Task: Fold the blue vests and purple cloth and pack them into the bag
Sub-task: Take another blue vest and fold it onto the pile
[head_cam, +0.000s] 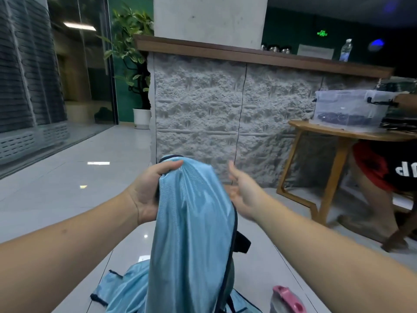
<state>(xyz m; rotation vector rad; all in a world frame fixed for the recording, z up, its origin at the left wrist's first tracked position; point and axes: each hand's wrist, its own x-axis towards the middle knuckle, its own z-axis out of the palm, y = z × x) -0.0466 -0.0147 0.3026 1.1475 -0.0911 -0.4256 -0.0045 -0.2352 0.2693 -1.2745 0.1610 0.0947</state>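
While the head view looks forward over the floor (56, 188), the left hand (146, 190) grasps the top of a blue vest (191, 233) with curled fingers (171, 166), so the vest hangs down at the centre. The right hand (243, 195), at 3 o'clock from it and apart from the cloth, has released, spread fingers. Another blue vest (126, 288) lies on the floor at 6 o'clock. At 3 o'clock stands a wooden table (338, 134) carrying a clear box (352, 107)

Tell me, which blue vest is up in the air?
The blue vest that the left hand grips at its top. The other vest lies crumpled on the floor below; neither hand touches it.
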